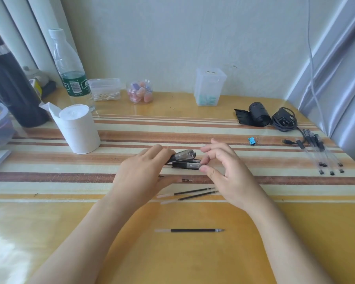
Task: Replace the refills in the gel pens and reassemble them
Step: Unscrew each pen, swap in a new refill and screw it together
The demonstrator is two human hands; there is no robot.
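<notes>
we have a small bunch of gel pens [183, 159] lying across the striped mat on the bench [193, 253], right between our two hands. our left hand [140, 173] lies over the left end of the bunch with its fingers pressed close together, holding the pens down. our right hand [223, 171] is at the other end, and its thumb and first finger [205, 159] pinch the tip of the front pen while the other fingers spread up and out. two loose refills [190, 194] lie just in front of the pens, partly under our hands, and one more refill [190, 230] lies alone nearer to us. more pens [324, 152] wait far off on the right, near a blue clip [252, 140]. we think a few things could go wrong from here. the pens are round and stacked, so if our left hand lifts, they may roll apart. if we pull the tip too fast, a tiny part may pop off and get lost on the stripy mat. our wrists are low, so they could bump the two refills and roll them away. we could also mix up old refills and new ones, since they all look the same.
</notes>
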